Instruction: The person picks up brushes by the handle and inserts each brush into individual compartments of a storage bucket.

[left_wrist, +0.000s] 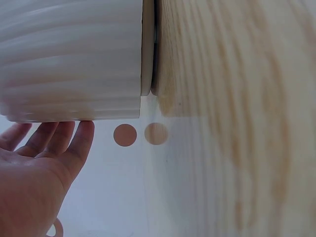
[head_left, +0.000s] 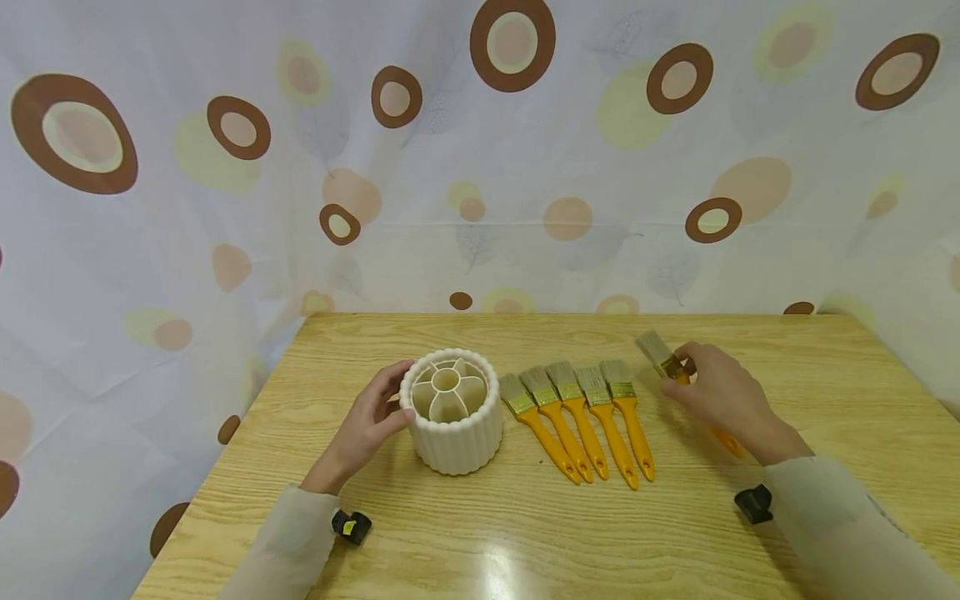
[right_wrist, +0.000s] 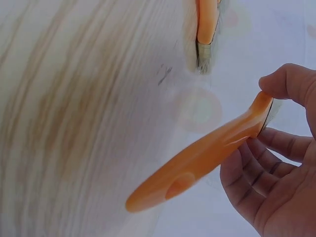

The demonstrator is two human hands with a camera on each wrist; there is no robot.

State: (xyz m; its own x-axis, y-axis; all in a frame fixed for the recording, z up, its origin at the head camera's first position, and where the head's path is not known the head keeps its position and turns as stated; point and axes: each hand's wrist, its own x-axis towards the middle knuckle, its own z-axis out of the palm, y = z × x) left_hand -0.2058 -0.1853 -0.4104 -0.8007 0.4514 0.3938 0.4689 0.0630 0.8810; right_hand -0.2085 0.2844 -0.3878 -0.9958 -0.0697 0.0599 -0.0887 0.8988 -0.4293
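Note:
A white fluted brush holder with a ring of petal-shaped compartments stands upright on the table. At its left side is my left hand, thumb and fingers spread along the wall. In the left wrist view, the fingertips touch the holder's side. My right hand pinches a paintbrush with an orange handle, near where the handle meets the bristles. Its pale bristles point up and left in the head view, and the hand hides part of the handle.
Several similar paintbrushes lie fanned side by side between holder and right hand, bristles toward the back. The wooden table meets a patterned curtain at its rear edge. Each sleeve has a black wrist device near its cuff.

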